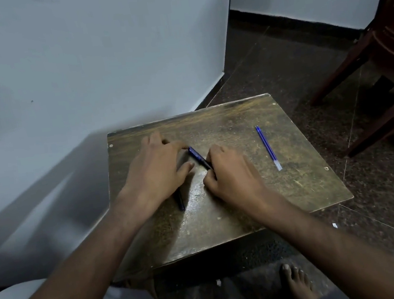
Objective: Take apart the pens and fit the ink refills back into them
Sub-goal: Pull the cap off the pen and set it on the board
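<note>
A blue pen [197,157] lies on the small wooden table [295,187], between my two hands. My right hand [231,177] is curled, and its fingers pinch the pen's near end. My left hand [155,171] lies flat with its fingers apart, the index fingertip touching the pen's far end. A second, dark pen [180,203] pokes out from under my left wrist. A loose blue ink refill [268,148] with a clear tip rests on the right part of the table, apart from both hands.
A white wall runs close along the table's left and far side. A dark wooden chair [383,57] stands on the dark floor at the right. My bare foot [298,283] is below the table's near edge.
</note>
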{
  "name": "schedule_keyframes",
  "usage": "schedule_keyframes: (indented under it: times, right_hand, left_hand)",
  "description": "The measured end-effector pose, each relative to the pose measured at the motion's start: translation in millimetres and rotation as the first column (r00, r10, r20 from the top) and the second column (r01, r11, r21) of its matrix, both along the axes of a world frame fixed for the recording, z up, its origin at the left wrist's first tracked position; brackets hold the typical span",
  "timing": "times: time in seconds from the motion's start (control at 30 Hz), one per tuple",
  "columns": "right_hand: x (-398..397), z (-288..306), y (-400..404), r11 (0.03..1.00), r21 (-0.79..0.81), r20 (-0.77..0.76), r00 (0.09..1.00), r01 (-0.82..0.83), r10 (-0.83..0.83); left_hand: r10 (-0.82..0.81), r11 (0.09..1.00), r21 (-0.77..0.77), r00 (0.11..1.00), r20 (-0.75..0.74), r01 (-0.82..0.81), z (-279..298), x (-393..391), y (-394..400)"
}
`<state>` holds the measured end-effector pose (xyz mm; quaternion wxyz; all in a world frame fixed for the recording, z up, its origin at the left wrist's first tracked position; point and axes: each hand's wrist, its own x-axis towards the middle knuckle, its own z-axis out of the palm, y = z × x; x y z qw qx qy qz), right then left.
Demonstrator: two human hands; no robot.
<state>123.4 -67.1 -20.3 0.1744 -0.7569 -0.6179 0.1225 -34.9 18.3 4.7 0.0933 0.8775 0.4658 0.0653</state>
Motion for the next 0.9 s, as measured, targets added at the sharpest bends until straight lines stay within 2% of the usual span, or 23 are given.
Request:
schedule_keyframes:
  times: [0.1,0.23,0.47,0.5,0.6,0.7,0.77,0.9]
  right_hand:
    - [4,0,0,1.000,0.004,-0.021,1.000,0.008,-0.007]
    - [11,3,0,0.999,0.003,-0.133,0.990,0.046,-0.045]
    - [28,3,-9,0.994,-0.100,-0.398,0.914,0.037,-0.074]
    - [31,4,-9,0.992,-0.121,-0.477,0.874,0.036,-0.090]
    - [33,7,-10,0.979,-0.206,-0.761,0.628,0.006,-0.164]
    - [27,2,-9,0.987,-0.153,-0.819,0.554,0.042,-0.150]
    - [22,0,-8,0.990,-0.105,-0.805,0.576,0.097,-0.142]
    - [13,-1,-8,0.981,0.031,-0.648,0.751,0.192,-0.127]
  left_hand:
    - [-0.036,0.999,0.009,0.999,0.038,0.036,0,5,1]
    - [-0.064,0.998,0.011,0.994,0.092,0.063,-1,11,8]
    - [-0.027,0.973,-0.201,0.925,0.380,0.111,-2,15,12]
    - [-0.020,0.970,-0.211,0.905,0.425,0.121,-2,16,12]
    - [0.040,0.956,-0.267,0.846,0.532,0.122,-1,21,12]
    - [0.145,0.921,-0.372,0.788,0.599,0.114,-7,29,9]
    - [0.271,0.854,-0.504,0.716,0.643,0.130,-12,34,5]
    - [0.440,0.751,-0.641,0.606,0.663,0.156,-23,43,-6]
